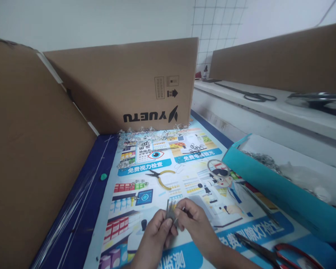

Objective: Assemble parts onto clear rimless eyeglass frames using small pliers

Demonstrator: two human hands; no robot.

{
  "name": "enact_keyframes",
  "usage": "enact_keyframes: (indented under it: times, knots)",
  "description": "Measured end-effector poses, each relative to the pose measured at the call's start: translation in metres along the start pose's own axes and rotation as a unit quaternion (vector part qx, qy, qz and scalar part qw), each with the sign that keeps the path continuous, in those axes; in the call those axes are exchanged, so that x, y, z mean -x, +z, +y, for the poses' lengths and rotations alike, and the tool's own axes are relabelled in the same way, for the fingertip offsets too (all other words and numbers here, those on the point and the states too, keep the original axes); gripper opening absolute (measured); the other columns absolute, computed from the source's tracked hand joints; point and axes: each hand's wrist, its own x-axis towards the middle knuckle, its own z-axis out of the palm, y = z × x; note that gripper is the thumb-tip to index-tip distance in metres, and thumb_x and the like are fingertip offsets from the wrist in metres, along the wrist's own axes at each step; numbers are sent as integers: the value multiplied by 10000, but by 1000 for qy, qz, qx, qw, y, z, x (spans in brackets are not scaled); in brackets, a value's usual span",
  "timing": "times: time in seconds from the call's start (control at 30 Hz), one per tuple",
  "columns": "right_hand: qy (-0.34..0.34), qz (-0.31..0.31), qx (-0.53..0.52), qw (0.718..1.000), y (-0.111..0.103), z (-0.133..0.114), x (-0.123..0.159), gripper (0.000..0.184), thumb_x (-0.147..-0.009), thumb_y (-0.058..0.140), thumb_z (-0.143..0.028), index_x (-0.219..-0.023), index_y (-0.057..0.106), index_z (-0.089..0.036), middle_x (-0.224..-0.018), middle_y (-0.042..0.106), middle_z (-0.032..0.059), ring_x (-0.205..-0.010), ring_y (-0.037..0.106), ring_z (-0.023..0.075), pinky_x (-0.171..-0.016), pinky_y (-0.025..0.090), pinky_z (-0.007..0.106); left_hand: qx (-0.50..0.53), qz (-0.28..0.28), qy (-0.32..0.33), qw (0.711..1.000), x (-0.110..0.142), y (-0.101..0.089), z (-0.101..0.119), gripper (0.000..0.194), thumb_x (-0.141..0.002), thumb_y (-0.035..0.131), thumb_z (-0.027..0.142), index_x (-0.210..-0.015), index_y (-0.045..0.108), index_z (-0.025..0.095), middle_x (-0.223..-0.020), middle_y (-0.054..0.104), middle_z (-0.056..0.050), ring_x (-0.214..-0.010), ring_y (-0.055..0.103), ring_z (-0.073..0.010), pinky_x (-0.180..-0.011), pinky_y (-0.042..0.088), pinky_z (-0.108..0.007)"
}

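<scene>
My left hand (157, 228), at the lower middle of the head view, is closed on a small bundle of thin grey metal wires (171, 210) that stick up above the fingers. My right hand (196, 223) is beside it, thumb and fingers pinched together at the bundle's right side. Its fingers hide most of what they grip. Beyond both hands, pliers with yellow handles (165, 180) lie with their jaws to the left. A round clear ring-like item (218, 168) lies farther right. Small clear beads or wire pieces (137, 184) are scattered near the pliers.
Scissors with red handles (280, 254) lie at the lower right, near slim tweezers (261, 203). A teal box (257, 175) of metal bits and plastic bags stands right. Cardboard walls (114, 86) enclose the back and left. More black scissors (254, 95) rest on a white ledge.
</scene>
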Motion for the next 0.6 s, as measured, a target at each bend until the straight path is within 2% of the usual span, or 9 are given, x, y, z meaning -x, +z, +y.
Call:
enact_keyframes:
  times: [0.37,0.6]
  knots:
    - [10,5,26,1000,-1,4,1,162,-799,483,-302,-689,469,-184,-492,448,-62,-486,421,84,-510,341,217,10,16,-10,1000,-2,-2,-5,396,-759,495,536,-667,482,151,-449,372,61,-391,256,-49,-408,178,-188]
    - [23,0,-5,1000,1,-2,2,115,-774,473,-225,-669,445,-189,-488,448,-66,-487,427,82,-515,347,216,-6,8,-16,1000,-3,-4,-6,390,-784,460,528,-677,472,154,-471,383,54,-405,274,-52,-408,183,-187]
